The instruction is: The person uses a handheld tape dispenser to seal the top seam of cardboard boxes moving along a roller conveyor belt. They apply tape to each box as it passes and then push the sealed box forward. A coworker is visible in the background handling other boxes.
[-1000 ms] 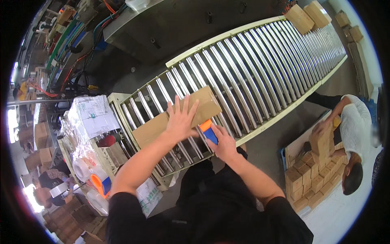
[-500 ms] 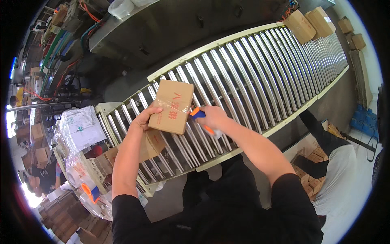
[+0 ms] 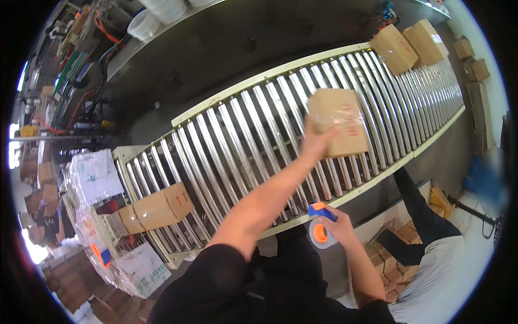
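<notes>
Left hand (image 3: 318,141) at left side of taped carton (image 3: 341,113), grip unclear, right hand (image 3: 341,225) apart, clamped on tape dispenser (image 3: 320,232)

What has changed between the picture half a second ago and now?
The tan cardboard box with red print has moved right over the silver metal rollers, the left hand still touching it. The right hand has drawn back to the rollers' near side, still holding the blue-and-orange tape dispenser. Unchanged: two brown cardboard boxes farther right.

One conveyor (image 3: 248,143) bears one box (image 3: 341,108) midway, two boxes (image 3: 395,49) (image 3: 426,43) rightward, at least one at its left end; two tape dispensers (image 3: 321,225) (image 3: 100,254).
</notes>
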### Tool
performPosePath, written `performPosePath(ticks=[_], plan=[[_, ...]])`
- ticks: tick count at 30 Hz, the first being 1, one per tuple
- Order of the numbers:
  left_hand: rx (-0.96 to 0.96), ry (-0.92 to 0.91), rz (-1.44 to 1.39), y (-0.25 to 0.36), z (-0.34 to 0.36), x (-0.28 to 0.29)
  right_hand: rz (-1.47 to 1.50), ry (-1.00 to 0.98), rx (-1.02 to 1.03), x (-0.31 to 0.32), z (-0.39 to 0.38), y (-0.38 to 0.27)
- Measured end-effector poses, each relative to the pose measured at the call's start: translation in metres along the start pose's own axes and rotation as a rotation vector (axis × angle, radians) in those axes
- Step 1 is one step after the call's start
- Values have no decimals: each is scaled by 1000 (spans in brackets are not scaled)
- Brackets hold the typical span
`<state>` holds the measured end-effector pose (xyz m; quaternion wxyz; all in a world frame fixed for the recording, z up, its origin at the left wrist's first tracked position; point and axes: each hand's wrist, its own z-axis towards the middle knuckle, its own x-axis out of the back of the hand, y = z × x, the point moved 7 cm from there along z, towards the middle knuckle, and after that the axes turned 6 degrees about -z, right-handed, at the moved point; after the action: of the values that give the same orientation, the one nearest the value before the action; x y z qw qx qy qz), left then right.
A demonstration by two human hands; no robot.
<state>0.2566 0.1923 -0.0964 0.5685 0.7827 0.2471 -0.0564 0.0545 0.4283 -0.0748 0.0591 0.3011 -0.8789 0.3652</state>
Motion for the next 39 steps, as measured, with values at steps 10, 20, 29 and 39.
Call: performPosePath(ticks=[10, 20, 29, 39], plan=[[673, -515, 827, 22, -129, 84, -201, 365, 632, -21, -88, -127], [500, -164, 417, 173, -314, 346, -322, 147, 1086, -239, -189, -245], [83, 212, 1548, 200, -133, 547, -432, 175, 674, -415, -131, -182], [-362, -383, 1839, 206, -258, 432, -551, 87, 720, -377, -98, -203]])
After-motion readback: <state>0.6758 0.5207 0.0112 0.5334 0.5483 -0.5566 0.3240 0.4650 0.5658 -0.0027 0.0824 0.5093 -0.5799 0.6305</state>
